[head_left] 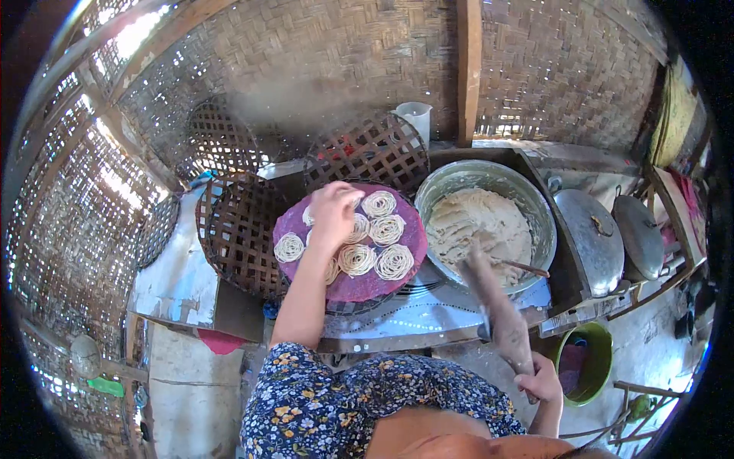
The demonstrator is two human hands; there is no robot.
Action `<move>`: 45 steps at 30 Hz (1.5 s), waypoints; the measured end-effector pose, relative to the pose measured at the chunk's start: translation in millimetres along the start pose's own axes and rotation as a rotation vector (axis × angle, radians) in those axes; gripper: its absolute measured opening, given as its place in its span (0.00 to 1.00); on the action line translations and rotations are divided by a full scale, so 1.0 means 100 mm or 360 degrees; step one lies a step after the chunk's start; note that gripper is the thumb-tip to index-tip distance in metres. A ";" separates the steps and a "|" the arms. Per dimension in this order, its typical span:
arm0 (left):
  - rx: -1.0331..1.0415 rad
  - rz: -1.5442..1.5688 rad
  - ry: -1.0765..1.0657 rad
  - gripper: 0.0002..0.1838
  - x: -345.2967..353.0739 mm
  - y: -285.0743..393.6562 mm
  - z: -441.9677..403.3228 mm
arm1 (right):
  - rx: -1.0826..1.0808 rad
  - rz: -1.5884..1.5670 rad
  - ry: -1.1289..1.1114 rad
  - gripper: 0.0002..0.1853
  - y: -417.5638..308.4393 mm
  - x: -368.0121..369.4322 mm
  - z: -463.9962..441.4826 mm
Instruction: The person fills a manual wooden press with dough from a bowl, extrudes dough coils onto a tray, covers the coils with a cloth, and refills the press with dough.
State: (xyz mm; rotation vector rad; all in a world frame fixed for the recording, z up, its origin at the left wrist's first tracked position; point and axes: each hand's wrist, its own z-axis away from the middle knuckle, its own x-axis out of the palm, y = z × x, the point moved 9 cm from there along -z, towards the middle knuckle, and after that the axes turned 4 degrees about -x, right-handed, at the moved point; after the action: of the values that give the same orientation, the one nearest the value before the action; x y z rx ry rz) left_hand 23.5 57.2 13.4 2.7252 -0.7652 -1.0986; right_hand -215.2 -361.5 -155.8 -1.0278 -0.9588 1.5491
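Note:
My left hand is over the upper part of a round purple cloth, its fingers pressed together near a small pale bit; whether they hold it is hard to tell. Around the hand lie several pale coiled dough rounds. Low at the right, my right hand grips the end of a long brown wooden paddle, which slants up toward a large metal bowl. Inside the bowl is a mass of pale dough with a thin brown stick lying on it.
Woven open baskets stand left of and behind the cloth. A white container is at the back by the woven wall. Lidded metal pots stand at the right, with a green basin on the floor below.

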 end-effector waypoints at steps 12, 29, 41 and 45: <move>-0.1606 0.1085 0.0770 0.17 -1.09 -1.72 2.10 | -0.0282 0.1241 -0.0325 0.33 0.27 0.81 -0.87; -0.1386 0.0223 0.2243 0.14 -2.77 -1.59 3.56 | -0.1038 0.1984 0.0078 0.38 0.62 1.36 -1.63; -0.2713 0.1264 0.2734 0.16 -1.67 -3.15 5.78 | -0.1732 0.2297 0.0353 0.29 0.64 1.45 -1.62; -0.2373 0.0623 0.3066 0.19 -1.32 -3.92 6.33 | -0.1427 0.2120 0.0168 0.28 0.63 1.49 -1.73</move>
State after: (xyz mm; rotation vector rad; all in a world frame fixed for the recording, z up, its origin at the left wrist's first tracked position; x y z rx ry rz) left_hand -322.0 517.6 -477.5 1.0746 0.0596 0.8796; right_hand -91.9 -212.9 -292.4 -2.7312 -0.9134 2.0193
